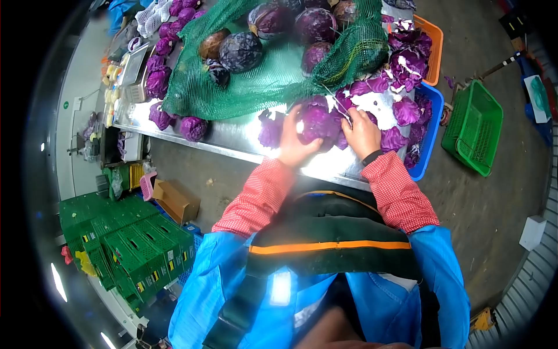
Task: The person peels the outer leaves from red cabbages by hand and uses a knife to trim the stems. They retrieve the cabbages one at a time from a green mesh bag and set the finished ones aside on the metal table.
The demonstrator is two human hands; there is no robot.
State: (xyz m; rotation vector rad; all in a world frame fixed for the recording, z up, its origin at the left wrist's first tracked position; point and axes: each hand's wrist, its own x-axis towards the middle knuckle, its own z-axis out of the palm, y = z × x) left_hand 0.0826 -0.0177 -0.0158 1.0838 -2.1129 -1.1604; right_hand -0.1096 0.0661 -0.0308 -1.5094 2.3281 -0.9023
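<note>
My left hand (pixel 296 141) holds a purple cabbage (pixel 319 125) from its left side, over the front edge of the metal table (pixel 221 138). On the cabbage's right, my right hand (pixel 361 132) is closed around a thin knife (pixel 337 103), whose handle is mostly hidden by the fingers. Glare blurs the cabbage. Loose purple leaves (pixel 393 139) lie right of my right hand. Behind both hands, a green mesh sack (pixel 232 102) is spread open with several untrimmed dark cabbages (pixel 240 52) on it.
Trimmed purple cabbages (pixel 193 128) line the table's left side. Blue (pixel 429 134) and orange (pixel 433 52) crates with leaves stand at its right edge. A green crate (pixel 474 128) is on the floor farther right. Green crates (pixel 139 250) and a cardboard box (pixel 175 201) are at lower left.
</note>
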